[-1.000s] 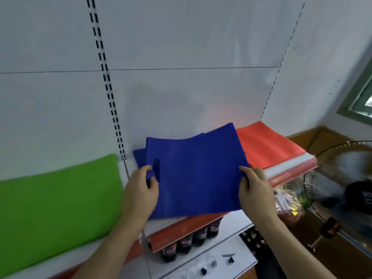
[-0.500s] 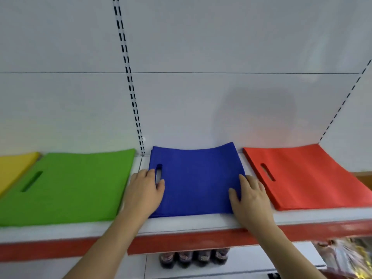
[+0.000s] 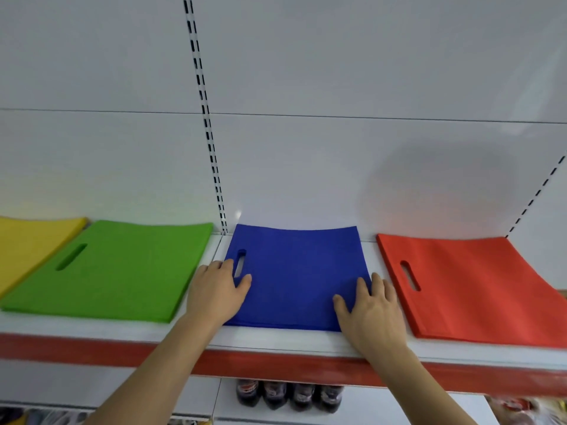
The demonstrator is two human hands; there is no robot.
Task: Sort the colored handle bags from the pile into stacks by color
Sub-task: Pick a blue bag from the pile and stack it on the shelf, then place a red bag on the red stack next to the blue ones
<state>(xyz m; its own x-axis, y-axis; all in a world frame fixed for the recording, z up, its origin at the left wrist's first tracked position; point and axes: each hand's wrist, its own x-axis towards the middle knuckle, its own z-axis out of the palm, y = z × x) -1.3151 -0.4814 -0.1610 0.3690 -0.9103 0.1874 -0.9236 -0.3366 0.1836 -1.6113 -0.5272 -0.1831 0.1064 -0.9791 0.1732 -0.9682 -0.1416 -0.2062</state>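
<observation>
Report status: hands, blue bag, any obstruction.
Left hand and right hand open, flat on the blue fabric handle bag. Bag lies on the white shelf, between green stack and red stack. Nothing in the way.

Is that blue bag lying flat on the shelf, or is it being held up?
Flat. The blue bag lies spread on the shelf, handle slot at its left end, with the left hand and right hand resting open-fingered on its near corners.

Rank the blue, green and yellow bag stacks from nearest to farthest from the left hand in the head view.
From the left hand:
1. Blue stack, under its fingers, just right.
2. Green stack, next stack left.
3. Yellow stack, far left at the frame edge.
</observation>
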